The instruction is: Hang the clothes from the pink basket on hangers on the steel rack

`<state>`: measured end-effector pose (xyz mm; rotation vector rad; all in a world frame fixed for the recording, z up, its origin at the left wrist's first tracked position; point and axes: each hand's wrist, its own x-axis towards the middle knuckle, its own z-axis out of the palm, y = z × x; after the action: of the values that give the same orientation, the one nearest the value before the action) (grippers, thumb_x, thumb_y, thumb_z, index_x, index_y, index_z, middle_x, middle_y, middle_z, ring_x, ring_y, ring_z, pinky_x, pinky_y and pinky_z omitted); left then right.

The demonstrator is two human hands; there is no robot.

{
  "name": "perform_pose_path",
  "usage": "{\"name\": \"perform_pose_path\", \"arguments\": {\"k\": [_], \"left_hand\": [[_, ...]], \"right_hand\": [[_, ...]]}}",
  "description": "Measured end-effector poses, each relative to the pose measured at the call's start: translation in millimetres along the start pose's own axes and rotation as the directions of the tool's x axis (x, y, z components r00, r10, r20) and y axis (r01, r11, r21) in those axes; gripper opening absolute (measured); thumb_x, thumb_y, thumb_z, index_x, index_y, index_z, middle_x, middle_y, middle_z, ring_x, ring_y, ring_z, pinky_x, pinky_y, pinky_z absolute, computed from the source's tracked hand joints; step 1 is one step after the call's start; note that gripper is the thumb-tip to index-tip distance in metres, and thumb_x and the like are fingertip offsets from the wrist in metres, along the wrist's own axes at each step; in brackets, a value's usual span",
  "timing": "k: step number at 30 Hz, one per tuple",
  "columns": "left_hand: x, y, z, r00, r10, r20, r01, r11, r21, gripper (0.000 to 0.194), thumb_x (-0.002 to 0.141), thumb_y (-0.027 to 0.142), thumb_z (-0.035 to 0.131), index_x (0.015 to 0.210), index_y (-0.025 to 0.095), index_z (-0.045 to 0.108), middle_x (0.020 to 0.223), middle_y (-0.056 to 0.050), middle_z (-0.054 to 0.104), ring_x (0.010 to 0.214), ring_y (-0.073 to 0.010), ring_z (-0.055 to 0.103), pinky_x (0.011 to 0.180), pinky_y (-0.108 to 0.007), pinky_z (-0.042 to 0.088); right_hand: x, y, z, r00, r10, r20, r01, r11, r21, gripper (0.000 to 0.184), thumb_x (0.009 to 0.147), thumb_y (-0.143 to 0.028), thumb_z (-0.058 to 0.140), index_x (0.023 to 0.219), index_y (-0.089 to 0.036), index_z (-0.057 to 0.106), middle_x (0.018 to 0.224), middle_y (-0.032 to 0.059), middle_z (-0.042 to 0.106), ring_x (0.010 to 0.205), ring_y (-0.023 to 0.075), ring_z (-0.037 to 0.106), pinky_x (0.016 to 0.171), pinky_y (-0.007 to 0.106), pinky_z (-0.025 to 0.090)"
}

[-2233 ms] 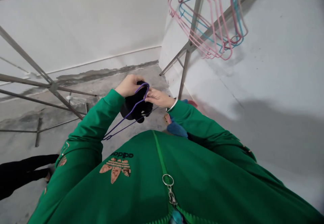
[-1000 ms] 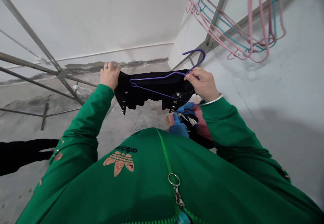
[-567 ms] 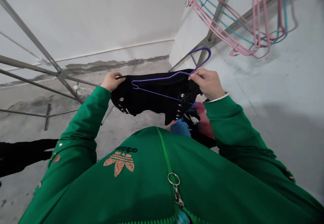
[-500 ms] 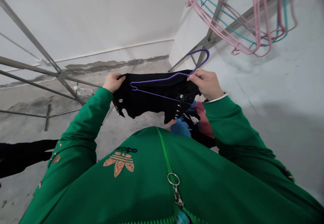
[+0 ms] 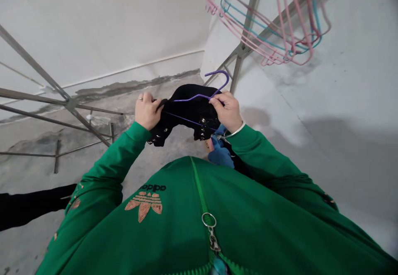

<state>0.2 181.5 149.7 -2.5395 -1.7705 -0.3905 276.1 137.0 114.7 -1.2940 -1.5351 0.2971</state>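
- Seen from the head-worn camera, looking down: two bare hands are raised just above a green zip jacket point(image 5: 199, 192), with a soft black garment point(image 5: 189, 109) bunched between them.
- The garment looks light and limp, with small metal studs point(image 5: 202, 125) along its near edge. The plain cloth seems the easiest place to take hold.
- On the garment's left side, the left hand point(image 5: 147, 111) is closed, gathering the cloth.
- On its right side, the right hand point(image 5: 226, 111) is closed, pinching a thin purple wire hanger point(image 5: 199, 96), which looks light and springy. Its hook rises beyond the garment.
- Just right of the garment lies a blue cloth point(image 5: 221, 154).
- Far beyond the garment, to the right, pink and blue hangers point(image 5: 281, 30) hang on a metal rack point(image 5: 239, 67).
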Motion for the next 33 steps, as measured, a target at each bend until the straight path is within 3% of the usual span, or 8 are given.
{"name": "perform_pose_path", "arguments": {"k": [4,10,14,16,18,24,28,33], "left_hand": [[8,4,16.7,0.983,0.183,-0.019,-0.183,0.983,0.006,0.040,0.094,0.028,0.039,0.127,0.020,0.059,0.120,-0.015,0.057,0.121,-0.0305,0.048,0.104,-0.048,0.033],[21,0,6.2,0.949,0.277,0.152,-0.291,0.954,0.075,0.034,0.094,0.029,0.038,0.117,0.018,0.061,0.108,-0.014,0.061,0.099,-0.0275,0.059,0.079,-0.037,0.046],[20,-8,-24.1,0.978,0.189,0.083,-0.201,0.964,0.173,0.032,0.093,0.032,0.040,0.115,0.021,0.061,0.109,-0.012,0.062,0.099,-0.0282,0.059,0.076,-0.036,0.045],[21,-8,-37.0,0.987,0.153,0.054,-0.161,0.961,0.224,0.032,0.093,0.031,0.040,0.116,0.022,0.061,0.108,-0.011,0.063,0.099,-0.0283,0.059,0.074,-0.035,0.043],[21,-4,-46.3,0.989,0.137,0.050,-0.146,0.947,0.287,0.033,0.092,0.028,0.039,0.116,0.023,0.061,0.106,-0.011,0.063,0.096,-0.0286,0.059,0.070,-0.035,0.042],[13,19,-63.6,0.993,0.119,-0.004,-0.112,0.943,0.312,0.032,0.088,0.023,0.037,0.107,0.027,0.063,0.097,-0.010,0.060,0.087,-0.0280,0.055,0.062,-0.036,0.034],[2,22,-71.0,0.997,0.081,-0.005,-0.074,0.941,0.329,0.034,0.090,0.024,0.032,0.108,0.029,0.060,0.094,-0.009,0.056,0.085,-0.0274,0.051,0.061,-0.036,0.029],[-7,23,-66.7,0.998,-0.008,-0.056,0.020,0.976,0.215,0.030,0.091,0.026,0.032,0.103,0.031,0.059,0.090,-0.006,0.054,0.090,-0.0263,0.048,0.068,-0.037,0.030]], "right_hand": [[-1,-6,-3,0.998,-0.067,0.016,0.067,0.998,0.017,0.027,0.090,-0.039,0.054,0.074,-0.020,0.063,0.081,0.0056,0.061,0.084,0.0196,0.058,0.084,0.038,0.049],[16,16,-26,0.992,-0.027,0.125,0.013,0.994,0.109,0.039,0.091,-0.051,0.048,0.073,-0.019,0.064,0.079,0.0049,0.061,0.081,0.0178,0.057,0.084,0.037,0.047],[34,53,-58,0.973,0.085,0.215,-0.109,0.989,0.104,0.029,0.084,-0.044,0.057,0.077,-0.017,0.062,0.080,0.0045,0.062,0.080,0.0175,0.058,0.083,0.035,0.046],[39,68,-68,0.958,0.073,0.278,-0.073,0.997,-0.012,0.018,0.077,-0.032,0.062,0.086,-0.016,0.061,0.087,0.0053,0.063,0.085,0.0191,0.058,0.085,0.036,0.046],[40,79,-71,0.950,0.088,0.298,-0.037,0.984,-0.173,0.028,0.072,-0.020,0.061,0.099,-0.017,0.058,0.097,0.0069,0.063,0.090,0.0206,0.057,0.086,0.038,0.045],[38,101,-62,0.971,0.225,0.086,-0.151,0.846,-0.512,0.045,0.070,-0.007,0.053,0.114,-0.016,0.051,0.123,0.0168,0.053,0.105,0.0285,0.052,0.083,0.044,0.046],[32,113,-59,0.897,0.355,0.264,-0.196,0.854,-0.481,0.053,0.063,-0.003,0.054,0.115,-0.012,0.051,0.121,0.0185,0.054,0.103,0.0277,0.054,0.086,0.043,0.047],[27,109,-57,0.852,0.318,0.415,-0.097,0.876,-0.472,0.036,0.068,-0.009,0.053,0.103,-0.013,0.056,0.103,0.0166,0.063,0.090,0.0267,0.058,0.082,0.042,0.049]]}}
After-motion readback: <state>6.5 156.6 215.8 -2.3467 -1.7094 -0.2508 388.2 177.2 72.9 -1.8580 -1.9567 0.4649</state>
